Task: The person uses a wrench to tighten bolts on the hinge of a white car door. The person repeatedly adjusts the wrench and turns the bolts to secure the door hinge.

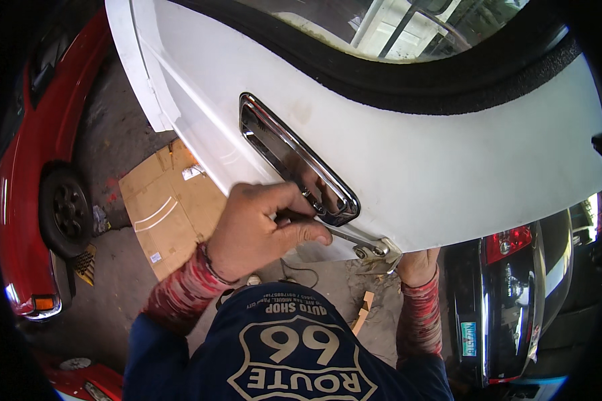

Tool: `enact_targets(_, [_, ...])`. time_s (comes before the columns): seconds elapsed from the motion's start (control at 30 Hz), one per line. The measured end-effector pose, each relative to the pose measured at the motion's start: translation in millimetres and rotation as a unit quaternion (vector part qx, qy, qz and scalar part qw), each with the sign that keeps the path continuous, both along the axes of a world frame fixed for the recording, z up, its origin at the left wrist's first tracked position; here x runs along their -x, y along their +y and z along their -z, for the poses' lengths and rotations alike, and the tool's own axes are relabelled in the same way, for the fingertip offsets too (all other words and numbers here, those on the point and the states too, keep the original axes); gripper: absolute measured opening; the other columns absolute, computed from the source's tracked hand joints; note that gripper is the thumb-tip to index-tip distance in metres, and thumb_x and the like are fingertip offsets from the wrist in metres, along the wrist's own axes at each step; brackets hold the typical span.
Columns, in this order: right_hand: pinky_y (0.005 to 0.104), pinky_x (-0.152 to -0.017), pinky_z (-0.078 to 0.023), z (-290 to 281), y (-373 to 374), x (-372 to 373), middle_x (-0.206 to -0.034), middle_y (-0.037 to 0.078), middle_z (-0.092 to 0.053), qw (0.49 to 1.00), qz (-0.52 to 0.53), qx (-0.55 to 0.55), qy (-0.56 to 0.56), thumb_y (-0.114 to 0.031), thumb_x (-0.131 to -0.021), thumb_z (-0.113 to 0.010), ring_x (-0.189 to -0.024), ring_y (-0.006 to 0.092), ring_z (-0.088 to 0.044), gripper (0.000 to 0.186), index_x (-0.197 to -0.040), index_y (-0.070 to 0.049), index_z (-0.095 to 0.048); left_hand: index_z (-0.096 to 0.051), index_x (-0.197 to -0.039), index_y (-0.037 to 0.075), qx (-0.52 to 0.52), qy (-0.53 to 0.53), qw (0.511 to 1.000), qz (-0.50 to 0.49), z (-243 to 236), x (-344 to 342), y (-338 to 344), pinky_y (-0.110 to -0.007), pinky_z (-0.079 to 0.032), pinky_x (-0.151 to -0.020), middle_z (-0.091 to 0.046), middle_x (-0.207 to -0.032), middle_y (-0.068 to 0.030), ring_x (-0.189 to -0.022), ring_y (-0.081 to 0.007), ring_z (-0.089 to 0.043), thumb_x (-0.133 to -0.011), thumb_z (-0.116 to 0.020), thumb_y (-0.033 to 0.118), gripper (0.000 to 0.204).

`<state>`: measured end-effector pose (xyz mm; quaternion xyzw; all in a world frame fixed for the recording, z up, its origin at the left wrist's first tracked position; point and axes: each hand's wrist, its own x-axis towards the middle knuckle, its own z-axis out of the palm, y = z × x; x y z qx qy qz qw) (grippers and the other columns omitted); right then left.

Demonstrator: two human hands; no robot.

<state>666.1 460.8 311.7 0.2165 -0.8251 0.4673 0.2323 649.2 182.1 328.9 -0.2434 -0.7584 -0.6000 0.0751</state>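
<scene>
A white vehicle door panel (421,160) stretches across the upper view. Set into it at a slant is a chrome door handle (297,157) with a shiny recessed plate. My left hand (261,224) is at the handle's near end, index finger curled onto it and thumb just below. Just right of the thumb, a metal latch bracket (381,252) sits on the door's near edge. My right hand (418,266) reaches up behind that edge beside the bracket. Its fingers are hidden by the panel, so what they touch cannot be seen.
A window with a thick black rubber seal (415,87) lies above the handle. Flattened cardboard (174,207) covers part of the floor at left. A red car (47,127) stands at far left, a black car (515,294) at right. A small brown strip (363,311) lies on the floor.
</scene>
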Motion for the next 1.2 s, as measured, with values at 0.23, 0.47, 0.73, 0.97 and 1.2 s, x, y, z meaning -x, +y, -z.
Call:
enact_targets(0.23, [0.0425,-0.098,-0.043,-5.9,16.5,0.6,-0.118,0.020,-0.061,0.952,0.039,-0.265,0.147,-0.007,-0.095,-0.053,-0.110,0.0367,-0.059,0.028,-0.119,0.005,-0.060,-0.065,-0.073,0.011,0.365,0.377,0.849,-0.055,-92.8,15.0,-18.8,-0.030,-0.040,-0.062,-0.064,-0.066,-0.0004,-0.063,-0.0114,-0.059,-0.067,-0.081,0.033,0.029])
enact_targets(0.47, [0.0447,-0.102,-0.041,-0.5,19.0,7.2,-0.120,0.019,-0.060,0.983,0.012,-0.172,0.066,0.002,-0.087,-0.056,-0.115,0.0366,-0.056,0.034,-0.120,0.002,-0.061,-0.066,-0.077,0.011,0.403,0.484,0.777,0.009,-114.0,26.3,-18.8,-0.031,-0.038,-0.065,-0.059,-0.065,0.0018,-0.064,-0.0125,-0.053,-0.069,-0.077,0.030,0.024])
enact_targets(0.73, [0.0422,-0.089,-0.048,8.1,19.2,7.5,-0.106,0.018,-0.066,0.957,0.038,-0.268,0.103,-0.013,-0.088,-0.054,-0.098,0.0344,-0.064,0.030,-0.111,0.005,-0.063,-0.068,-0.079,0.013,0.222,0.459,0.861,0.000,-81.9,33.8,-20.7,-0.034,-0.038,-0.070,-0.057,-0.067,0.0044,-0.069,-0.0144,-0.051,-0.065,-0.078,0.034,0.027])
enact_targets(0.97, [0.0413,-0.093,-0.046,7.9,12.0,3.7,-0.116,0.018,-0.061,0.975,0.016,-0.211,0.071,-0.021,-0.089,-0.060,-0.105,0.0316,-0.061,0.041,-0.121,0.005,-0.056,-0.069,-0.083,0.011,0.240,0.467,0.851,-0.007,-95.9,13.7,-41.3,-0.033,-0.041,-0.075,-0.056,-0.068,0.0036,-0.076,-0.0138,-0.054,-0.072,-0.075,0.032,0.024])
enact_targets(1.2, [0.0405,-0.097,-0.045,4.7,4.1,-0.7,-0.126,0.017,-0.057,0.990,-0.077,0.088,-0.077,-0.030,-0.091,-0.065,-0.113,0.0289,-0.058,0.056,-0.131,0.005,-0.048,-0.060,-0.090,0.003,-0.062,0.037,0.994,0.088,-39.4,-10.7,-38.1,-0.028,-0.046,-0.077,-0.058,-0.085,-0.0064,-0.087,-0.0143,-0.059,-0.095,-0.062,0.018,0.016])
